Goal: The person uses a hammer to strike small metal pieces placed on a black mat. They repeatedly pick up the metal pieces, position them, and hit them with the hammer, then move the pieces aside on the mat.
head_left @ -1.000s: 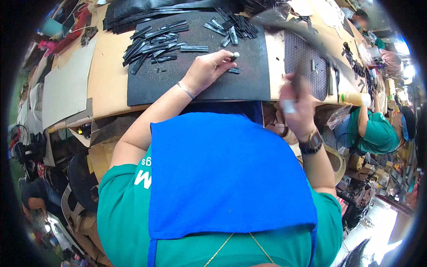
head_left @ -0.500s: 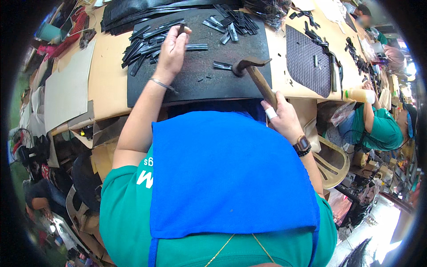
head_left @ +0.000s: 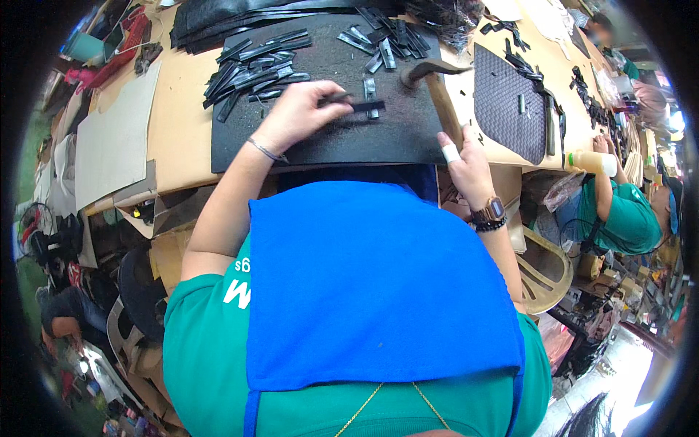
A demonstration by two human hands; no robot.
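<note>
My left hand [head_left: 302,113] is closed on a dark strip [head_left: 371,106] over the black work mat [head_left: 291,146], a little blurred by motion. The strip's far end crosses a shiny black strip [head_left: 370,89] lying on the mat; whether they touch I cannot tell. My right hand [head_left: 470,169], one finger wrapped in white, grips the wooden handle of a hammer [head_left: 443,108]. Its dark curved head is raised just beyond that hand, near the mat's right edge. Beside my left hand spreads a pile of black strips [head_left: 251,73].
A second strip pile [head_left: 386,40] lies at the mat's far right. Black sheets [head_left: 255,16] are stacked behind. Right of the mat is a dark textured panel [head_left: 507,102]. A grey-white sheet [head_left: 116,138] lies left. Another person in a green shirt [head_left: 619,215] sits at the right.
My left hand has come from the strip pile toward me and rightward with a strip. The hammer has moved slightly right and away. The lying strip now points away from me instead of sideways.
</note>
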